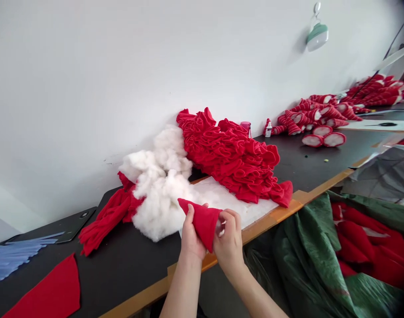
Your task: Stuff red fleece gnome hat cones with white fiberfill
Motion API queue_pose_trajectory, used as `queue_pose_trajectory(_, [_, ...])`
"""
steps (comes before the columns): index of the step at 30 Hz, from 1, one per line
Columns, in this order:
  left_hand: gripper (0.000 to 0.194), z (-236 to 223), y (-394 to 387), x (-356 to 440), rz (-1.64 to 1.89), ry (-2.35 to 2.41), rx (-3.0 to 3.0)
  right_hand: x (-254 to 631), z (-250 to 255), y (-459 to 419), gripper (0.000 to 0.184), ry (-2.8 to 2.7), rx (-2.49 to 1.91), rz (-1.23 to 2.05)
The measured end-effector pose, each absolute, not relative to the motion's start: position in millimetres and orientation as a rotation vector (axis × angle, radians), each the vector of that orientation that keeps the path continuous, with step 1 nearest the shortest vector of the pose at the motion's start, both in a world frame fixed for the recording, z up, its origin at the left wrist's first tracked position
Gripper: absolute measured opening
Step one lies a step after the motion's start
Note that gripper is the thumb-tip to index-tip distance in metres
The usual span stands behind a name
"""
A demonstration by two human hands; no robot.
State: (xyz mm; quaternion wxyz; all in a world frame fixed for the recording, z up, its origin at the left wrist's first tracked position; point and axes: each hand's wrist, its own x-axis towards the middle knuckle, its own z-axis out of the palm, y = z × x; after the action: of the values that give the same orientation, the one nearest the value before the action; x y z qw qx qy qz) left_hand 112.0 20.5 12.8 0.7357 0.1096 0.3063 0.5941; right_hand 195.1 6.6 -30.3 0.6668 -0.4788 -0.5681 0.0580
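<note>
A small red fabric cone (205,223) lies in my left hand (191,236), thumb on top and fingers wrapped beneath. Its pointed tip faces up and left, its wide open end to the right. My right hand (230,243) is at that open end with curled fingers, and a bit of white stuffing shows between them and the rim. How far the fingertips reach inside is hidden. Just behind the cone spreads a heap of white fibre stuffing (158,190) on the table.
Behind stands a large pile of red fabric pieces (228,154). Left lie a red bundle (105,216), a flat red piece (52,291) and blue strips (19,256). Striped stuffed cones (316,112) sit at the far right. Below the wooden table edge (149,293), a green sack (304,251) holds red pieces.
</note>
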Motion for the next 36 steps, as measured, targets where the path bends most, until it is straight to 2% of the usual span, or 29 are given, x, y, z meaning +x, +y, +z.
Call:
queue_pose_trajectory(2, [0.046, 13.6, 12.8, 106.5, 1.362, 0.638, 0.219, 189.2, -30.1, 2.8, 0.018, -1.294, -1.041, 0.033])
queue_pose_trajectory(4, [0.045, 14.5, 7.2, 97.9, 1.379, 0.607, 0.193, 183.8, -32.7, -5.8, 0.020, -1.464, -0.921, 0.007])
queue_pose_trajectory(9, [0.046, 15.6, -8.8, 79.9, 1.493, 0.643, 0.274, 167.6, -33.2, -19.7, 0.058, -1.859, -0.681, 0.030])
queue_pose_trajectory(11, [0.049, 15.1, -17.6, 75.8, 1.538, 0.684, 0.351, 162.9, -23.8, -19.1, 0.061, -1.969, -0.587, 0.217])
queue_pose_trajectory(15, [0.048, 12.8, -31.9, 66.1, 1.591, 0.783, 0.474, 157.9, -5.6, -16.1, 0.048, -2.019, -0.475, 0.627])
queue_pose_trajectory(20, [0.045, 4.3, -34.6, 53.1, 1.558, 0.824, 0.439, 143.3, -12.7, -19.4, 0.037, -1.680, -0.485, 1.251])
queue_pose_trajectory(22, [0.046, -1.1, -33.1, 52.7, 1.559, 0.799, 0.429, 134.9, -17.3, -24.3, 0.035, -1.490, -0.492, 1.405])
queue_pose_trajectory(24, [0.046, -6.1, -31.5, 53.7, 1.567, 0.789, 0.413, 130.0, -19.4, -29.5, 0.038, -1.462, -0.531, 1.304])
queue_pose_trajectory(27, [0.039, -10.0, -29.6, 48.4, 1.618, 0.814, 0.330, 138.3, -22.1, -27.8, 0.046, -1.713, -0.581, 0.899])
queue_pose_trajectory(29, [0.034, -10.0, -28.3, 38.4, 1.698, 0.877, 0.271, 155.9, -26.4, -12.8, 0.042, -1.847, -0.626, 0.650])
queue_pose_trajectory(32, [0.033, -7.6, -26.7, 24.1, 1.802, 0.925, 0.218, 188.7, -35.1, 33.3, 0.032, -1.813, -1.045, 0.286])
queue_pose_trajectory(34, [0.033, -6.1, -25.5, 23.0, 1.819, 0.913, 0.215, 204.2, -40.8, 70.5, 0.045, -1.805, -1.460, 0.179])
queue_pose_trajectory(36, [0.035, -5.7, -22.3, 30.1, 1.735, 0.890, 0.229, 210.6, -46.4, 100.7, 0.056, -1.915, -1.652, 0.234])
